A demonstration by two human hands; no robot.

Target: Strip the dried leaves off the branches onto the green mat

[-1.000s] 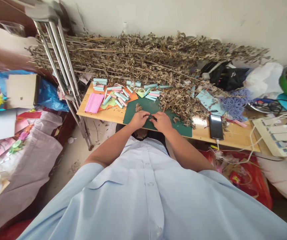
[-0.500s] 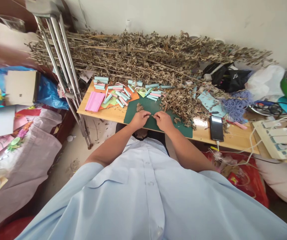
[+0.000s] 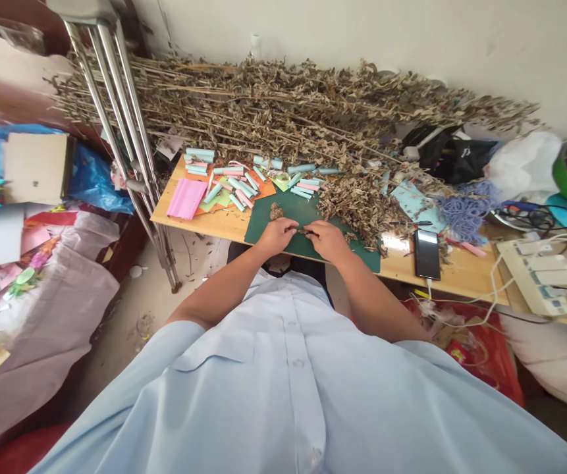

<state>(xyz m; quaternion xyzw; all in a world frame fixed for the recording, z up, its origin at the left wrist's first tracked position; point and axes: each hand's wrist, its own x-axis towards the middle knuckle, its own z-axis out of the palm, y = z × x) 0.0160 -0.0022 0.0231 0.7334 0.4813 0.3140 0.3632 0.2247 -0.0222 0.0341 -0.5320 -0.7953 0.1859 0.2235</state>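
Head view: left hand (image 3: 278,237) and right hand (image 3: 328,241) close together, apart, over green mat (image 3: 296,205). Both grips look pinched on a small dry scrap (image 3: 302,231) between them; too small to ID. Leaf pile (image 3: 355,205) at 2 o'clock, brown clump (image 3: 276,211) at 10. Suggest light, even fingertip pressure, low over mat; dry stuff likely crumbles.

I can read no lettering here. The pale mark on the black bag (image 3: 473,163), upper right, and the dark one on the cardboard (image 3: 36,161), upper left, are too small.
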